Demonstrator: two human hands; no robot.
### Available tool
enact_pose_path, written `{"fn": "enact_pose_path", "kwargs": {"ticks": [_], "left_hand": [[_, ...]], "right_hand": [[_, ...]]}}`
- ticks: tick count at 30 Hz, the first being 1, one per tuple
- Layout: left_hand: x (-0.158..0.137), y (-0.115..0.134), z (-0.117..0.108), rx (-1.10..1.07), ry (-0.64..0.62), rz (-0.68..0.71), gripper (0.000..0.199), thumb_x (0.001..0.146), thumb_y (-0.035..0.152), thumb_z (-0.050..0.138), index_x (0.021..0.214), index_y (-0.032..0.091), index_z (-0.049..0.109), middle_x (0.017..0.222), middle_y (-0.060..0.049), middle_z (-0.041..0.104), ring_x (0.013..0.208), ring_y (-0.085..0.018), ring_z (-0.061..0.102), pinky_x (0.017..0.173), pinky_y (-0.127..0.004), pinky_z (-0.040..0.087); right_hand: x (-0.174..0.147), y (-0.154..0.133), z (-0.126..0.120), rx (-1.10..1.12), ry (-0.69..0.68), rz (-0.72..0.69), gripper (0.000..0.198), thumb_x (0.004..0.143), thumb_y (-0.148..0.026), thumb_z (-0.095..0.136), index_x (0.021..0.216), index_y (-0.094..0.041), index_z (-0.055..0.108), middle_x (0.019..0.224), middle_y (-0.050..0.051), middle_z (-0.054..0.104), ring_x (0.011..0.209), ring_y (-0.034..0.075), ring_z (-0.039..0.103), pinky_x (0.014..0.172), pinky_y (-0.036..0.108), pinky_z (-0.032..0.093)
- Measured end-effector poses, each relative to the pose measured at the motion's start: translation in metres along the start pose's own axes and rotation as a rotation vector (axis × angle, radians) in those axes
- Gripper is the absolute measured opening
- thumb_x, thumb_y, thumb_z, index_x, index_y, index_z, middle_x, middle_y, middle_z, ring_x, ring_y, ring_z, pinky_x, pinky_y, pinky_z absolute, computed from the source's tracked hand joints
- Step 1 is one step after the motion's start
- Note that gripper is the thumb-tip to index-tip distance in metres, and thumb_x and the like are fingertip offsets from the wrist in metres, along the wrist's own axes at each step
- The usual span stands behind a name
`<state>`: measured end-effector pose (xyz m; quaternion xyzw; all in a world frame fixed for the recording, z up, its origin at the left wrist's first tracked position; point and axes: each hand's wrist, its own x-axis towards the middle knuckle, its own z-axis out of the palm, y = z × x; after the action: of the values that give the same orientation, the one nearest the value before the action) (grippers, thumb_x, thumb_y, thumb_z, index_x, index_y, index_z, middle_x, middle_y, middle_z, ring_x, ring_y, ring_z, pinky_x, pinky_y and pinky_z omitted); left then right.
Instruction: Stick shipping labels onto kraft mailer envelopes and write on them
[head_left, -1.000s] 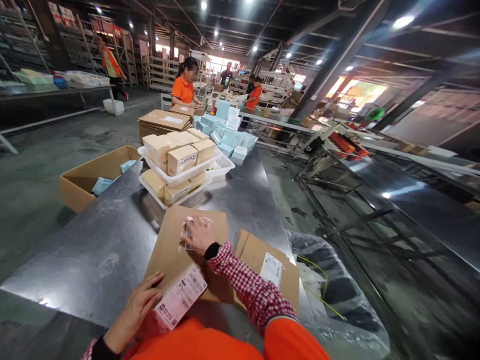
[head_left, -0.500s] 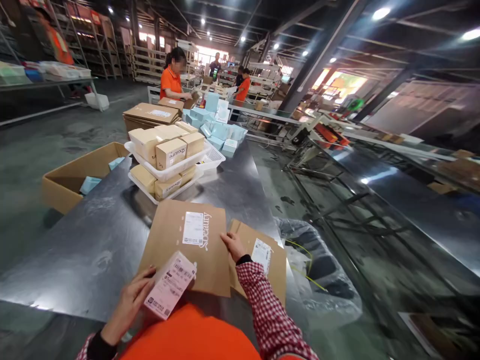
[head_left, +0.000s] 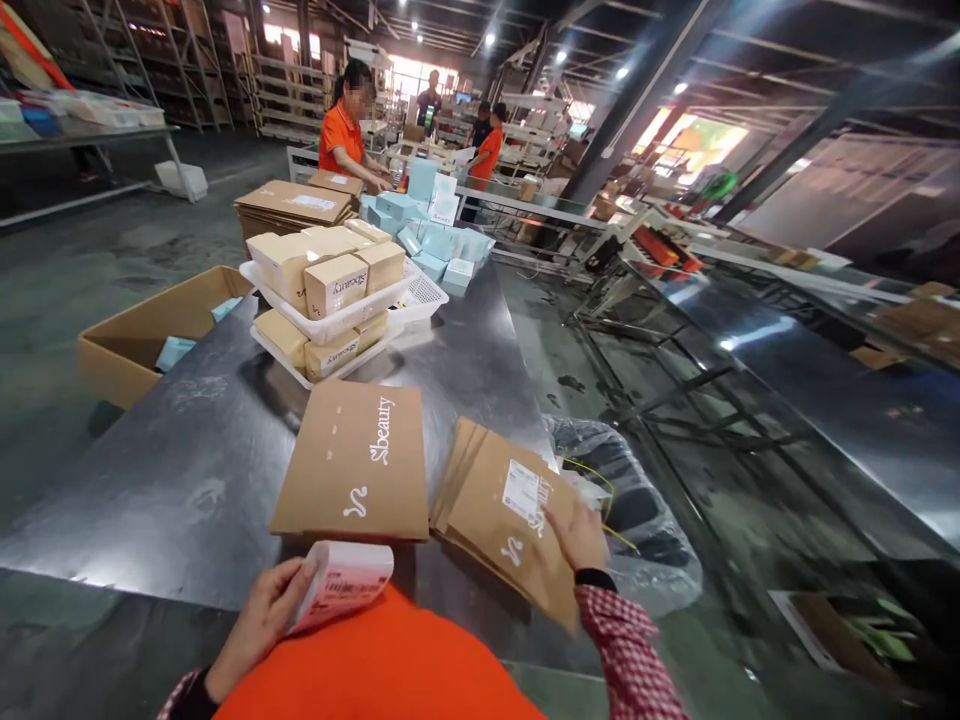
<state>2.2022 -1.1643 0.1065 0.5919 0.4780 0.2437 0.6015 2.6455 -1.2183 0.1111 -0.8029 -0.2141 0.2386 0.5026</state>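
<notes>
My left hand [head_left: 264, 612] is closed around a curled stack of shipping labels [head_left: 349, 578], low in front of my orange shirt. My right hand [head_left: 579, 538] grips the right edge of a flat cardboard box [head_left: 491, 520] that bears a white label; its fingers reach over the top face and the thumb side is partly hidden. That box lies on a fanned pile of similar flat boxes at the table's front right. Left of it, a pile of flat cardboard boxes [head_left: 352, 460] shows white "beauty" print and no label on its top piece.
White baskets [head_left: 322, 325] of small tan boxes stand farther back on the metal table [head_left: 150, 520]. Behind them are light-blue boxes [head_left: 439, 240] and stacked flat cardboard [head_left: 289, 200]. A plastic-lined bin [head_left: 660, 570] stands right; an open carton [head_left: 112, 365], left. A co-worker [head_left: 345, 140] works beyond.
My right hand has moved right with the labelled flat box, from the left pile onto the right pile. The left pile's top is unlabelled now. The labels in my left hand have tilted and curled.
</notes>
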Motion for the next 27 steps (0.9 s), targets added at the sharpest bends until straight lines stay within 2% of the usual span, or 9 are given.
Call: {"fn": "enact_pose_path", "kwargs": {"ticks": [2, 5, 7, 10, 12, 14, 16, 22, 27], "left_hand": [[-0.002, 0.0, 0.004, -0.013, 0.018, -0.009, 0.051, 0.082, 0.062, 0.048, 0.069, 0.016, 0.066, 0.066, -0.003, 0.064, 0.066, -0.019, 0.058, 0.06, -0.024, 0.049], [-0.007, -0.008, 0.007, 0.011, 0.104, -0.03, 0.052, 0.079, 0.065, 0.049, 0.073, 0.016, 0.068, 0.069, -0.004, 0.066, 0.069, -0.021, 0.06, 0.06, -0.025, 0.05], [-0.011, -0.017, 0.005, 0.061, 0.18, -0.055, 0.055, 0.079, 0.066, 0.047, 0.073, 0.016, 0.068, 0.067, -0.004, 0.066, 0.068, -0.021, 0.06, 0.058, -0.025, 0.05], [-0.017, -0.028, -0.009, 0.136, 0.291, -0.083, 0.055, 0.083, 0.064, 0.043, 0.082, 0.015, 0.07, 0.075, -0.006, 0.07, 0.073, -0.023, 0.064, 0.063, -0.028, 0.053], [-0.019, -0.025, -0.022, 0.146, 0.398, -0.057, 0.054, 0.084, 0.06, 0.045, 0.106, 0.016, 0.067, 0.107, -0.01, 0.07, 0.097, -0.026, 0.065, 0.08, -0.033, 0.054], [-0.017, -0.014, -0.031, 0.15, 0.478, 0.037, 0.062, 0.08, 0.056, 0.054, 0.13, 0.019, 0.052, 0.139, -0.011, 0.052, 0.122, -0.028, 0.053, 0.098, -0.039, 0.047], [-0.01, 0.004, -0.036, 0.166, 0.455, 0.167, 0.073, 0.075, 0.051, 0.064, 0.138, 0.021, 0.043, 0.146, -0.01, 0.043, 0.13, -0.029, 0.045, 0.105, -0.041, 0.041], [0.02, 0.035, -0.024, 0.127, 0.382, 0.231, 0.035, 0.081, 0.046, 0.057, 0.104, 0.02, 0.064, 0.096, -0.006, 0.074, 0.084, -0.021, 0.07, 0.075, -0.03, 0.057], [0.033, 0.026, -0.019, 0.167, 0.434, 0.19, 0.038, 0.079, 0.052, 0.057, 0.096, 0.019, 0.066, 0.083, -0.003, 0.073, 0.075, -0.02, 0.069, 0.066, -0.026, 0.054]], "right_hand": [[-0.04, -0.008, 0.051, 0.043, -0.234, -0.087, 0.065, 0.055, -0.046, 0.078, 0.11, -0.02, 0.057, 0.111, 0.013, 0.059, 0.11, 0.03, 0.054, 0.096, 0.047, 0.045], [-0.111, -0.023, 0.128, 0.248, -1.14, -0.16, 0.101, 0.054, -0.041, 0.085, 0.138, -0.025, 0.032, 0.106, 0.007, 0.059, 0.097, 0.023, 0.06, 0.092, 0.041, 0.047], [-0.144, -0.035, 0.162, 0.313, -1.346, -0.149, 0.1, 0.059, -0.041, 0.084, 0.14, -0.026, 0.028, 0.097, 0.004, 0.06, 0.088, 0.019, 0.062, 0.084, 0.037, 0.05], [-0.156, -0.052, 0.182, 0.356, -1.234, -0.198, 0.064, 0.073, -0.045, 0.074, 0.125, -0.022, 0.045, 0.091, 0.003, 0.061, 0.084, 0.017, 0.06, 0.08, 0.033, 0.048], [-0.149, -0.065, 0.185, 0.296, -1.204, -0.291, 0.042, 0.078, -0.043, 0.069, 0.11, -0.019, 0.055, 0.091, 0.003, 0.061, 0.083, 0.016, 0.058, 0.079, 0.031, 0.047], [-0.142, -0.078, 0.188, 0.187, -1.247, -0.406, 0.03, 0.08, -0.039, 0.067, 0.1, -0.017, 0.06, 0.087, 0.002, 0.061, 0.078, 0.015, 0.056, 0.074, 0.029, 0.046], [-0.141, -0.088, 0.193, 0.093, -1.262, -0.514, 0.025, 0.079, -0.033, 0.066, 0.097, -0.017, 0.061, 0.081, 0.001, 0.059, 0.071, 0.013, 0.053, 0.067, 0.027, 0.043], [-0.151, -0.096, 0.205, -0.065, -1.038, -0.7, 0.013, 0.075, -0.017, 0.064, 0.088, -0.018, 0.062, 0.08, 0.0, 0.051, 0.074, 0.014, 0.048, 0.068, 0.026, 0.04], [-0.151, -0.08, 0.212, 0.12, -1.003, -0.539, 0.008, 0.079, -0.025, 0.06, 0.08, -0.018, 0.058, 0.08, 0.001, 0.054, 0.074, 0.014, 0.052, 0.066, 0.026, 0.043]]}}
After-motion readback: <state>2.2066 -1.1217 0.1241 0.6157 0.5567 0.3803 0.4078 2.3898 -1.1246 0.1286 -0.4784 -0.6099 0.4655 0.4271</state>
